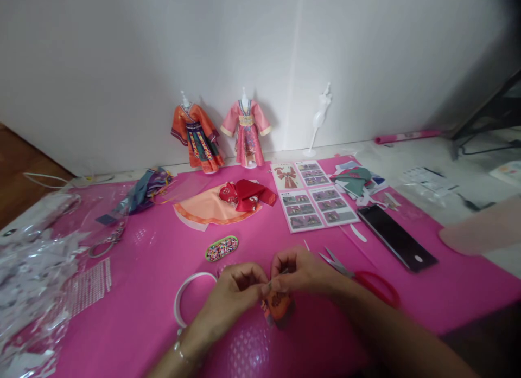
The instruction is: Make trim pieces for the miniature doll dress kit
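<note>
Both hands meet above the pink table mat (pixel 154 313), pinching the top edge of a small piece of orange patterned fabric (pixel 280 306). My left hand (pixel 238 288) has thumb and finger closed on its upper left corner. My right hand (pixel 301 272) grips it right beside, fingertips touching those of the left. The cloth hangs down below the fingers. Just left of my left hand lies a white ring of tape (pixel 179 299), partly hidden by the hand. Scissors with red handles (pixel 372 283) lie partly behind my right forearm.
Two dressed miniature mannequins (pixel 197 136) and a bare white one (pixel 321 115) stand by the wall. An instruction sheet (pixel 311 196), peach and red fabric (pixel 211 207), a bead tray (pixel 222 248) and a phone (pixel 396 238) lie ahead. Plastic bags (pixel 36 280) cover the left.
</note>
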`<state>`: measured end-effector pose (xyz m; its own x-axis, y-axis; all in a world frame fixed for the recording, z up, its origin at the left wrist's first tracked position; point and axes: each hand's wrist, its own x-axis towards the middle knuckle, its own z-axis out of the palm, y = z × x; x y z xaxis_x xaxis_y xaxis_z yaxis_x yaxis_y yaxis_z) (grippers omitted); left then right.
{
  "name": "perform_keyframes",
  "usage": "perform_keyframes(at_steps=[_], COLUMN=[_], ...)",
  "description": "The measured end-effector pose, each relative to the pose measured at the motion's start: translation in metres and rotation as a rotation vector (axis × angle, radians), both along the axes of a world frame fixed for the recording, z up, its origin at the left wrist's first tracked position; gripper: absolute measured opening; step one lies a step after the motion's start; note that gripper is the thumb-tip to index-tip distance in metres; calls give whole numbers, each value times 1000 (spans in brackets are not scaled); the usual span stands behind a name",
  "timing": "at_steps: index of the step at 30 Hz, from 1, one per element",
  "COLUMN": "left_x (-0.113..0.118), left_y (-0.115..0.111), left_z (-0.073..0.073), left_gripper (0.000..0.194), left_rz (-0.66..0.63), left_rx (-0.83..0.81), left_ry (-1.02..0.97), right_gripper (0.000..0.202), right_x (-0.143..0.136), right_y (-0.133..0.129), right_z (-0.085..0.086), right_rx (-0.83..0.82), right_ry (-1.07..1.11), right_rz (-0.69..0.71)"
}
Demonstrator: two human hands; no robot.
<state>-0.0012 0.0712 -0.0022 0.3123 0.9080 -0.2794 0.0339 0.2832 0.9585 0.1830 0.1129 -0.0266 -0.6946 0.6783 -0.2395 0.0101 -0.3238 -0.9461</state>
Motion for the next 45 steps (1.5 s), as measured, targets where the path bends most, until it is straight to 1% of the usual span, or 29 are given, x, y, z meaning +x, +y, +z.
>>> perform_keyframes(at_steps=[7,15,24,33,40,42,43,45], left_x=[-1,-1,-1,0,-2,-2,-2,-2], left_y=[-1,-2,-2,-2,-3,-2,-2,-2], left_z=[-1,0,1,2,2,4,5,7], left_gripper=[30,22,19,22,18,17,16,17], left_rz=[-4,-18,-11,15,45,65,83,123], left_rx=[-3,2,24,4,11,25,31,45], left_ry=[13,18,40,14,38,52,61,77], right_gripper=[30,34,28,27,25,26,27,22], right_x=[0,1,1,-1,-3,-3,-3,-2], right_y=[0,0,0,-3,-3,-3,-3,-4], right_z=[3,5,1,7,8,9,11,15], right_rx=[0,3,44,-44,-26,0,33,176], right_ry=[-25,-34,-50,6,15,32,44,40], right_rz=[2,20,23,-16,-47,-72,-106,-218])
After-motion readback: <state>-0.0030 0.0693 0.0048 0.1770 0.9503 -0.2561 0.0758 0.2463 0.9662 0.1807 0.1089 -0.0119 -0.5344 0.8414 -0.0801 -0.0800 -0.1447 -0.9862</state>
